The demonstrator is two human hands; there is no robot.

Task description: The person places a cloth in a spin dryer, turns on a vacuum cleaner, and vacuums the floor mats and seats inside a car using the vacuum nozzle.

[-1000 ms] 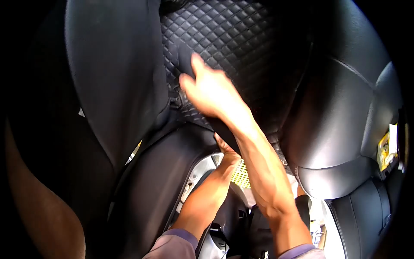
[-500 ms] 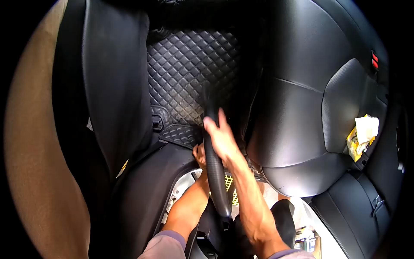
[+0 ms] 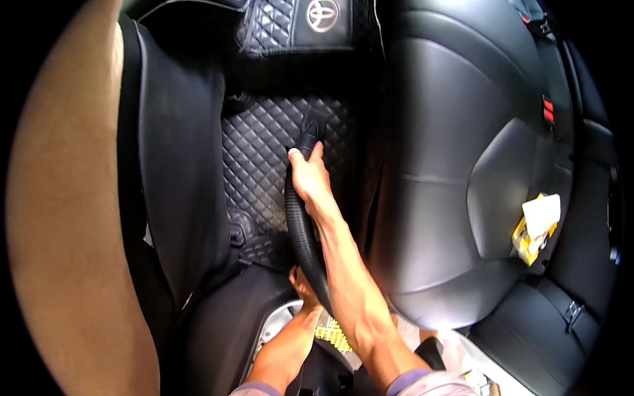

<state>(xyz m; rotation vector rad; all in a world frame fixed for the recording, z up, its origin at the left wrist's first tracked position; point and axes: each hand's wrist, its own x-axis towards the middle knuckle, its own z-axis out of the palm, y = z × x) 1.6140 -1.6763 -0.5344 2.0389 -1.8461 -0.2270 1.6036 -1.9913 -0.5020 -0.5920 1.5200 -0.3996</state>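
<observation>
My right hand (image 3: 310,177) is closed around the front of a ribbed black vacuum hose (image 3: 302,228), just behind its dark nozzle (image 3: 315,124). The nozzle's tip is over the quilted black floor mat (image 3: 254,148), at the mat's far part. The hose runs back beneath my right forearm toward me. My left hand (image 3: 304,287) is low at the near edge of the mat, beside the hose. Its fingers look curled, and what they hold, if anything, is hidden.
A black leather rear seat (image 3: 429,218) stands on the right, with a yellow tissue packet (image 3: 536,228) and a red seat-belt buckle (image 3: 548,109) on it. The front seat back (image 3: 181,158) is on the left. Farther in lies another mat with a logo (image 3: 322,16).
My right hand has pushed the hose and nozzle farther over the mat, away from me. The view has tilted farther into the car; my left hand stays by the mat's near edge.
</observation>
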